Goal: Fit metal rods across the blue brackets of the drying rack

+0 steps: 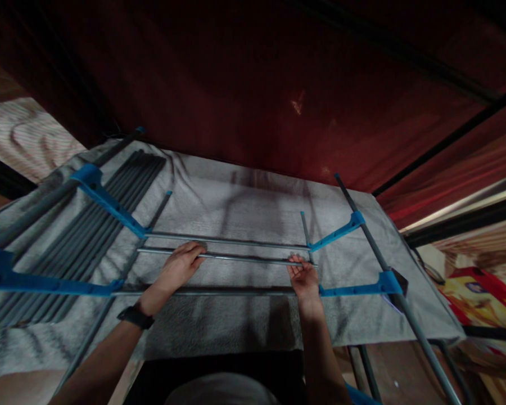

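A loose grey metal tube (244,259) lies crosswise between my two hands. My left hand (184,263), with a dark band on its wrist, is closed over the tube left of its middle. Near the tube's right end, my right hand (304,278) is turned palm up, its fingers curled at the tube. The tube runs between two fitted crossbars: the far crossbar (236,243) and the near crossbar (219,291). Blue plastic brackets join these to uprights, among them a left bracket (109,205) and a right bracket (341,289).
A bundle of several grey tubes (105,225) lies at the left on the cloth-covered surface (261,202). Long side poles, such as the right pole (373,244), stick out past the near edge. A red and yellow package (484,295) stands at the right. Dark red cloth (236,84) hangs behind.
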Demonstrator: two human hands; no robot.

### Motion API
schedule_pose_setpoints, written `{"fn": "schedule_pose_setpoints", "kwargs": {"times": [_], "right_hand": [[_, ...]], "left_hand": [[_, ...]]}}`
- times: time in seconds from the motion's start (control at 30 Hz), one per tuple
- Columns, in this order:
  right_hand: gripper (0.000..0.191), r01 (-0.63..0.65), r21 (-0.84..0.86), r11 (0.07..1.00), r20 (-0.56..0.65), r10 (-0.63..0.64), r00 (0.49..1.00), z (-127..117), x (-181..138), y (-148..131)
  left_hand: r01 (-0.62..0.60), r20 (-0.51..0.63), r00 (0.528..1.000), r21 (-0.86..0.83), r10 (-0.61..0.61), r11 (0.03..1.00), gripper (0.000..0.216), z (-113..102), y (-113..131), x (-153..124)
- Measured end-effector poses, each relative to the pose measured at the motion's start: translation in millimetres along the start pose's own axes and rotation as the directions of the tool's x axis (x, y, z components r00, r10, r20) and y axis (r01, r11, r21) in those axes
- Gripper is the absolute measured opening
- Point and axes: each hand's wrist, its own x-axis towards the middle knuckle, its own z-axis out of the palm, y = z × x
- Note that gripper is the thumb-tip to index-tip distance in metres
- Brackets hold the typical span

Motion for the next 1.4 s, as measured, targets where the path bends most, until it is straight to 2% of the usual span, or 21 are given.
{"fn": "schedule_pose_setpoints", "kwargs": {"times": [0.33, 0.83, 1.1, 1.4], "right_hand": [[0.009, 0.049, 0.003, 0.999, 0.05, -0.049, 0.998, -3, 0, 3], [0.012, 0.052, 0.005, 0.999, 0.053, -0.052, 0.997, -1, -1, 4], [0.016, 0.126, 0.009, 0.992, 0.119, -0.126, 0.985, -3, -1, 10], [0.017, 0.133, 0.008, 0.991, 0.113, -0.133, 0.985, -5, 0, 11]], "left_hand": [[0.0, -0.001, 1.0, 0.019, 0.0, 1.0, 0.024, 2, -3, -1], [0.012, 0.015, 1.0, -0.008, -0.011, 1.0, 0.023, 1, -2, -1], [0.008, 0.016, 1.0, -0.006, -0.008, 1.0, 0.021, 1, -2, -1], [-0.004, 0.016, 1.0, 0.02, 0.004, 1.0, 0.022, 2, -3, -1]]}}
